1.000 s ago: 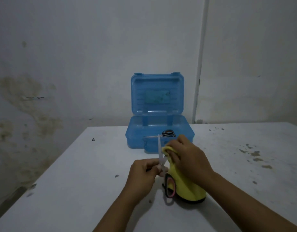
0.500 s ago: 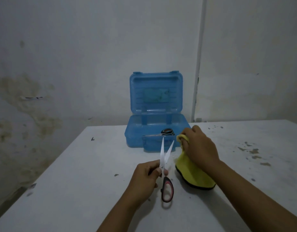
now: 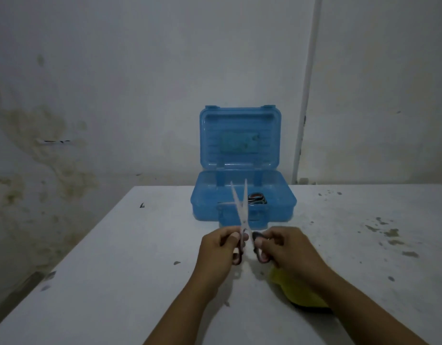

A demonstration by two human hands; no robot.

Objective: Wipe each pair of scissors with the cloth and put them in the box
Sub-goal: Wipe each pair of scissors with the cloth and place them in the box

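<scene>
Since half a second ago the right hand (image 3: 287, 247) has dropped the yellow cloth (image 3: 299, 293), now lying limp on the table (image 3: 115, 270) under that forearm, and taken one dark handle loop; the left hand (image 3: 221, 245) pinches the other. Scissors (image 3: 241, 210) point blades-first at the blue box (image 3: 243, 195) just beyond both hands, pale blades splayed in a narrow V. Box: translucent hard plastic, lid upright, another pair (image 3: 256, 198) inside.

Two pairs of scissors: one pair (image 3: 242, 210) held between two hands, the left hand (image 3: 221, 247) and right hand (image 3: 286, 247) each on a handle, and a second pair (image 3: 256, 198) beyond the grip inside the one blue box (image 3: 242, 192). One yellow cloth (image 3: 299, 292) lies under the right forearm, on the one white table (image 3: 115, 282).
</scene>
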